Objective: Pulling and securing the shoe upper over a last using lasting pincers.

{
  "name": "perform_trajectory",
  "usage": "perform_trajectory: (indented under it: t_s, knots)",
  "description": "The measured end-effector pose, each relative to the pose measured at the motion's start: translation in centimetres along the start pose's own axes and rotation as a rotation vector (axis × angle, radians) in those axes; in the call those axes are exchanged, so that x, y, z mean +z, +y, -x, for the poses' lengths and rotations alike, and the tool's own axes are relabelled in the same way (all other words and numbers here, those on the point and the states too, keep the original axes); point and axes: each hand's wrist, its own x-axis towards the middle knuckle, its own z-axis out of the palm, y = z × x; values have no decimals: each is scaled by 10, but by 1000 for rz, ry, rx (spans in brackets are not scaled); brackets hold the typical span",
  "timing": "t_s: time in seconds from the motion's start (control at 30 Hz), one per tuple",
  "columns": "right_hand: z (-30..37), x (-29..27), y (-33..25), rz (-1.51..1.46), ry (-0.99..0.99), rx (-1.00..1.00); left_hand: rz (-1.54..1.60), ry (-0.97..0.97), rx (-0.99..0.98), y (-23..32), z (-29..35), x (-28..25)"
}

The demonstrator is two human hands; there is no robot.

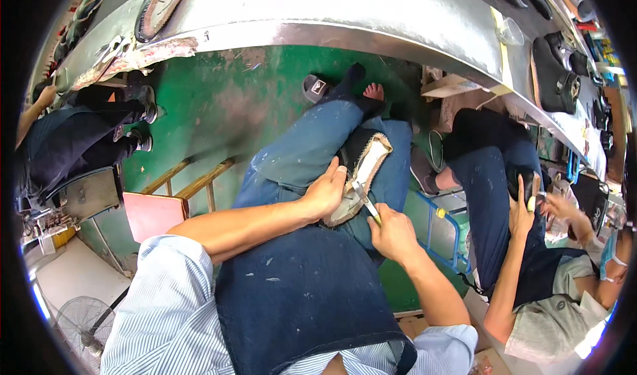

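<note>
Shoe upper point(363, 176) on lap, long axis running near-left to far-right. Left hand point(325, 192) fingers clamped on its left edge. Right hand point(393, 232) fingers closed around small blade tool point(366, 202), tip touching shoe's near end. Right hand nearer.

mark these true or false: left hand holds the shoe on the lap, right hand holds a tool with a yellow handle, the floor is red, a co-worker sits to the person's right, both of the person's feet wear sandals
1. The left hand holds the shoe on the lap: true.
2. The right hand holds a tool with a yellow handle: true.
3. The floor is red: false, it is green.
4. A co-worker sits to the person's right: true.
5. Both feet wear sandals: false, one foot is bare; a sandal lies beside it.
</note>
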Motion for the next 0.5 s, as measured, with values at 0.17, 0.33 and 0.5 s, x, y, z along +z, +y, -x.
perform_trajectory:
  t_s: [0.17, 0.33, 0.5]
  knots:
    - [17, 28, -6, -120, 134, 117, -273, -77, 261, -7, 22, 0]
    - [19, 12, 0, -66, 74, 115, -15, -22, 381, -17, 14, 9]
    - [13, 12, -9, -12, 85, 151, -15, 203, 194, -9, -4, 29]
